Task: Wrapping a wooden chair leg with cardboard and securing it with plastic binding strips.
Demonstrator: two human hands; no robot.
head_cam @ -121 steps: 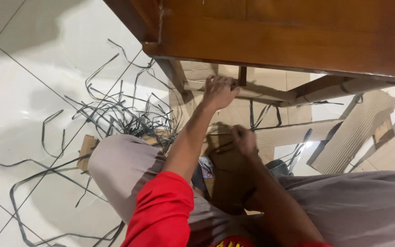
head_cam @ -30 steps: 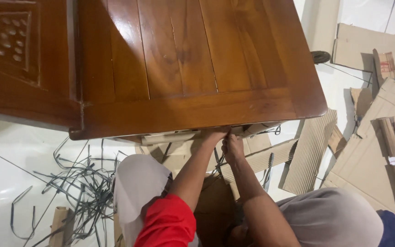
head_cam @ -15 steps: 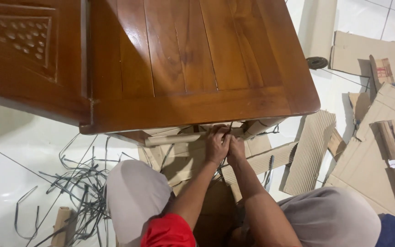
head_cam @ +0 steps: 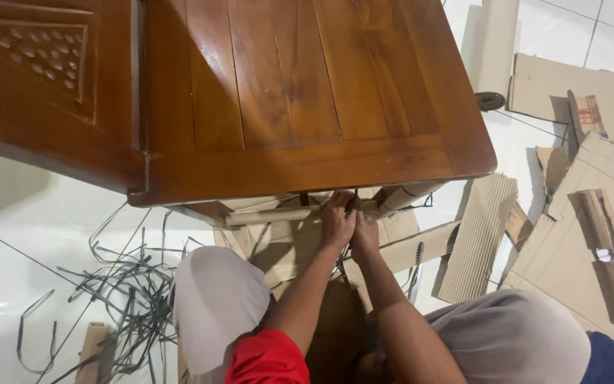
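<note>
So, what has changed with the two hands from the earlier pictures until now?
Four seconds ago the left hand gripped the cardboard-wrapped rail under the wooden table alone, while the right hand was lower, near the lap. The right hand has since risen to meet the left, and both now press together at the rail beside a dark strap. The strap pile and the cardboard sheets lie as before.
</note>
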